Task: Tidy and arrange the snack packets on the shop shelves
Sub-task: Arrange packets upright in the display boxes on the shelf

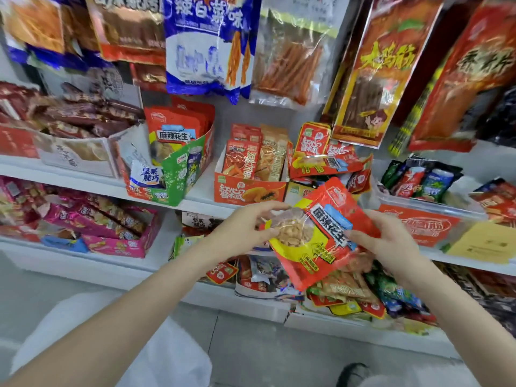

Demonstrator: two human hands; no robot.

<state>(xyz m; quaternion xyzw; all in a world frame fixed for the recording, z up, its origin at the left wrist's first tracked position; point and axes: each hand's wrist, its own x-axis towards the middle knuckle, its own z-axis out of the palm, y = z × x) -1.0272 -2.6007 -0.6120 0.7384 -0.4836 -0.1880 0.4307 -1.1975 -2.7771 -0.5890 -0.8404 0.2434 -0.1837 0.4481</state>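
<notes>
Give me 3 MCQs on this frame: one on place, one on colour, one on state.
1. Where is the held peanut packet?
A. in front of the shelves, between both hands
B. lying on the floor
C. hanging from the top row

2. Main colour of the big hanging bag at top centre?
A. green
B. blue and white
C. black

3. What is the left hand doing?
A. hanging idle
B. pressing flat on a shelf
C. pinching the packet's edge

Key: 1 A, the right hand holds its other side in mid-air; 2 B, blue with a white panel; 3 C, fingers close on the clear-window end.
</notes>
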